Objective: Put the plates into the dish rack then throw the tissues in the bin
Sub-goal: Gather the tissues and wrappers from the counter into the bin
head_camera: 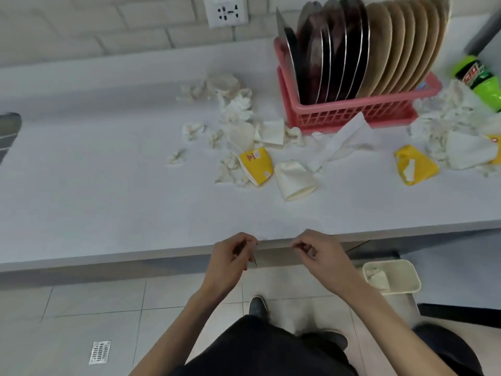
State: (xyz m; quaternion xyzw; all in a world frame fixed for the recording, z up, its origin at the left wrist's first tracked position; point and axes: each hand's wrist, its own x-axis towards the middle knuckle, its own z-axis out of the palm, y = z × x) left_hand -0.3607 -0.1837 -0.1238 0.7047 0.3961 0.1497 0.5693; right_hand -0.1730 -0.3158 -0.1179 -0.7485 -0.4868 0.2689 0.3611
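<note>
Nearest, dark trousers and a dark shoe over pale floor tiles, with a small metal floor drain off to the left. Just ahead, two bare forearms reaching to the front edge of the white counter. Left hand: at that edge, fingers loosely curled toward the thumb, gripping nothing visible. Right hand: beside it but apart, in the same loose curl, likewise holding nothing that can be made out. Low on the right, on the floor under the counter's lip, a cream bin with a few tissues lying inside. Farther in, on the counter top, a white paper cup on its side, touching a yellow paper cup also tipped over; well to the right, a second yellow cup, crushed. Scattered behind and among the cups, crumpled tissues in a loose heap left of centre, and another heap of tissues at the right. Beyond, a pink dish rack with a flat white paper strip leaning against its front. Standing on edge inside the rack, dark plates on the left and tan plates on the right, packed close. Right of the rack, a green bottle lying down. Farthest back, a wall socket on the white brick wall.
</note>
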